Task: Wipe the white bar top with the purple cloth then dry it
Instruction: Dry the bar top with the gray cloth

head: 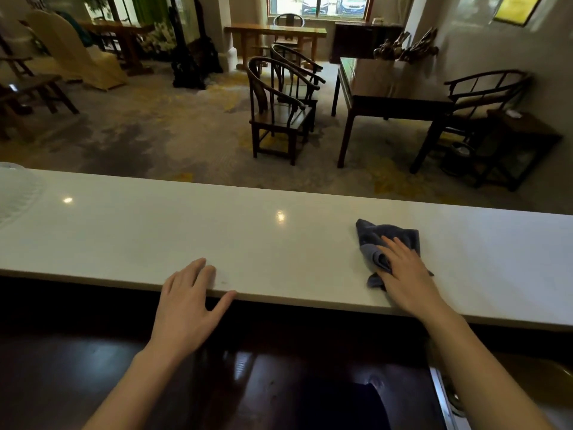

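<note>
White stone — the bar top (279, 243) — runs across the view from nine o'clock to three o'clock, glossy, with two small light glints on it; the purple cloth (381, 243) lies bunched on it at about three o'clock from the centre, close to the near edge, one corner pointing away toward twelve o'clock and a small tail sticking out at six o'clock. The right hand (403, 274) rests flat on top of the cloth, fingers extended and held fairly close together, palm pressing down rather than pinching; the cloth shows on the far and left sides of the hand. The left hand (189, 299) sits at about seven o'clock from the cloth, well apart from it, fingers spread over the near edge of the bar top and thumb lying along the rim — it grips nothing. Beyond the bar, toward twelve o'clock, dark wooden chairs (279, 110) stand on patterned carpet beside a dark table (387, 85).
</note>
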Motion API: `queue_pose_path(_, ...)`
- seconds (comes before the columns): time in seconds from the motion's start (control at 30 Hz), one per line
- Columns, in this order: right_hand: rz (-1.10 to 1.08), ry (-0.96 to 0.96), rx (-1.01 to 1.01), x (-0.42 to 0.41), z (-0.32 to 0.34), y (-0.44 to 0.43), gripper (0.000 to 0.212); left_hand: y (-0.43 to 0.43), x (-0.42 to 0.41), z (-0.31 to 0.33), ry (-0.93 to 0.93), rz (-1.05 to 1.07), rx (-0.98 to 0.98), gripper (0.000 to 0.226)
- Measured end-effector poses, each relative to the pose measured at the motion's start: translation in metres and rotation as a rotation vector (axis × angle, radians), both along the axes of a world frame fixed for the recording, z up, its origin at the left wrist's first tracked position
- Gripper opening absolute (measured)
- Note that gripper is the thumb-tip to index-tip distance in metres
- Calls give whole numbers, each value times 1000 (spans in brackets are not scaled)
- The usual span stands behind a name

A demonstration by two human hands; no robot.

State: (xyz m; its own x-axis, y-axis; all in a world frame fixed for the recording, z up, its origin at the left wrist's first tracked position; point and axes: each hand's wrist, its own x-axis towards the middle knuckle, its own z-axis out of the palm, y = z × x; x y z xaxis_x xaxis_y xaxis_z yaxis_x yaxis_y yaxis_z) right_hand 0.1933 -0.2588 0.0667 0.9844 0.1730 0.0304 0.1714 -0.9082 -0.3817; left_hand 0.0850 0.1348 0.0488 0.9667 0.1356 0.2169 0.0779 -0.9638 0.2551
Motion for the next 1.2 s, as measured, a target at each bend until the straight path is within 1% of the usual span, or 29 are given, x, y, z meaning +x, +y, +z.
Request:
queue_pose_path(0.1, -113, -1, -53, 8, -1, 3, 56, 0, -1, 0, 1, -4, 2, 62)
queue_pose_path(0.23, -255, 16, -45, 30, -1, 27, 54, 0, -1, 3, 9, -11, 15, 64)
queue_pose_path(0.33, -303, 40, -50, 51, -2, 51, 51, -1, 0, 6, 22, -13, 14, 65)
queue_pose_path(0.4, -293, 61, -59, 63, -3, 67, 51, -1, -1, 6, 26, -16, 9, 63)
queue_pose_path(0.47, -253, 73, -70, 72, -4, 86, 52, -1, -1, 6, 28, -13, 1, 60)
queue_pose_path(0.57, -132, 69, -78, 76, -4, 125, 52, -1, 0, 5, 30, -9, -17, 58)
queue_pose_path(0.7, 113, 38, -64, 62, -6, 188, 52, -1, 0, 3, 13, -11, -26, 57)
queue_pose_path(0.83, 371, 24, -46, 28, -9, 247, 56, -2, 2, 4, 11, 2, -58, 59)
queue_pose_path(0.9, 465, 17, -35, 11, -11, 265, 59, -3, 2, 5, 10, 0, -86, 60)
queue_pose_path(1.0, 483, -13, -23, -3, -13, 268, 62, -3, 2, 6, 2, -13, -121, 64)
queue_pose_path(1.1, 475, -44, -39, -12, -12, 252, 68, -1, 1, 5, 2, 1, -134, 61)
queue_pose_path(1.2, 404, -53, -43, -24, -11, 226, 74, 1, 1, 3, 8, 13, -125, 63)
